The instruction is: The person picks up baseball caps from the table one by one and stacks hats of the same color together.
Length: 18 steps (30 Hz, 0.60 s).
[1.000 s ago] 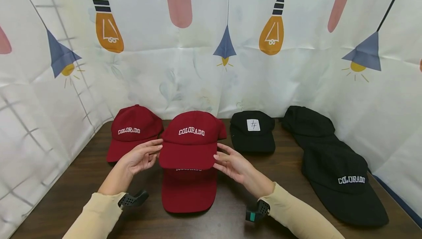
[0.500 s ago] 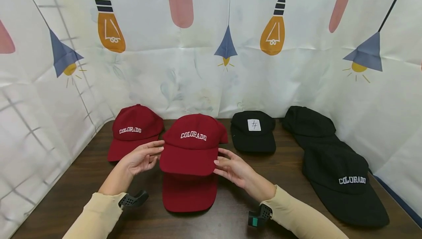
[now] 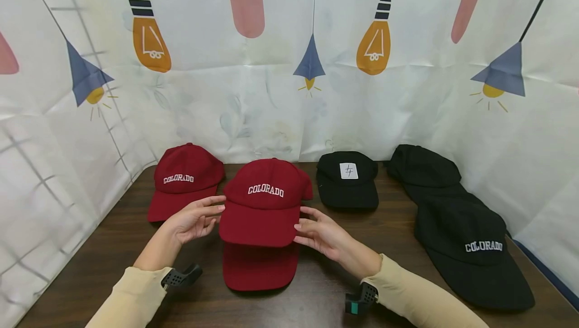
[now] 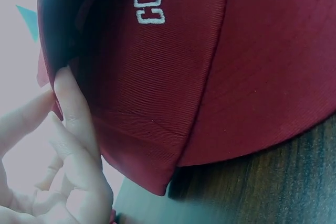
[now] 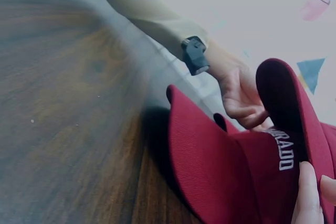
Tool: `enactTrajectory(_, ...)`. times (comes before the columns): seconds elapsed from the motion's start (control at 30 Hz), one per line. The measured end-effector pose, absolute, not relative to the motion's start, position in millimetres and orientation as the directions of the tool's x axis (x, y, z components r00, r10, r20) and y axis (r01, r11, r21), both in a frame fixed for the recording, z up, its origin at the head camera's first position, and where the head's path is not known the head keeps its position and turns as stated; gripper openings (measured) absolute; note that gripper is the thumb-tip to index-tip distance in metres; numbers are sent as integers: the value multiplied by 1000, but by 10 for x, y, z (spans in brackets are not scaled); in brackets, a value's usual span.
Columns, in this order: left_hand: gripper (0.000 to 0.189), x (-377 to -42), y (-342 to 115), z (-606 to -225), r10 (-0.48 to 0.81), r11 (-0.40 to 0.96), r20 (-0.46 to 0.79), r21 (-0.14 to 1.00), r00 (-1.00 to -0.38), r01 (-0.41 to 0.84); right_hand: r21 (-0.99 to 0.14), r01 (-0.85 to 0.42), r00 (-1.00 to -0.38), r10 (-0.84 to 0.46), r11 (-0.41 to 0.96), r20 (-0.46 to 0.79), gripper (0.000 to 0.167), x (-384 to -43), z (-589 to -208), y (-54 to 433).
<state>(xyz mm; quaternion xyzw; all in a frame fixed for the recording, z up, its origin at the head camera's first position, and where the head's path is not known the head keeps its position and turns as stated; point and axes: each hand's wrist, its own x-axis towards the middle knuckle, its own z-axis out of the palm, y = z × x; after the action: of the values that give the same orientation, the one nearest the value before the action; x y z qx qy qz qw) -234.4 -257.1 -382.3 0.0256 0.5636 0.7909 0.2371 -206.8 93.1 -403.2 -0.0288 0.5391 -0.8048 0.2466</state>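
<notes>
Both hands hold a red baseball cap (image 3: 260, 225) lettered COLORADO, one at each side of its brim. My left hand (image 3: 192, 221) pinches the brim's left edge between thumb and fingers, seen close in the left wrist view. On the opposite edge, my right hand (image 3: 326, 235) grips with thumb and fingertips. Directly beneath is a second red cap (image 3: 260, 270) on the table, mostly covered in the head view except for its brim. The right wrist view shows a gap between the held brim (image 5: 310, 114) and the lower cap's brim (image 5: 205, 156).
Another red COLORADO cap (image 3: 183, 182) sits at the back left. A black cap (image 3: 346, 187) with a white label stands at the back centre-right. Two overlapping black caps (image 3: 425, 170) lie along the right side. A printed curtain (image 3: 271, 97) hangs behind the dark wooden table (image 3: 190, 308).
The held red cap has come down over the lower one, hiding its lettering in the head view. My right hand has moved down slightly with it; the other caps stay put.
</notes>
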Motion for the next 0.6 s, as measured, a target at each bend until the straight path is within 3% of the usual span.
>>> enactTrajectory(0.6,16,-2311,-2608,-3885,417,-133,-259,931,-871,-341,-883,395,-852,-459,-253,-250,59,-1948,-4135,938)
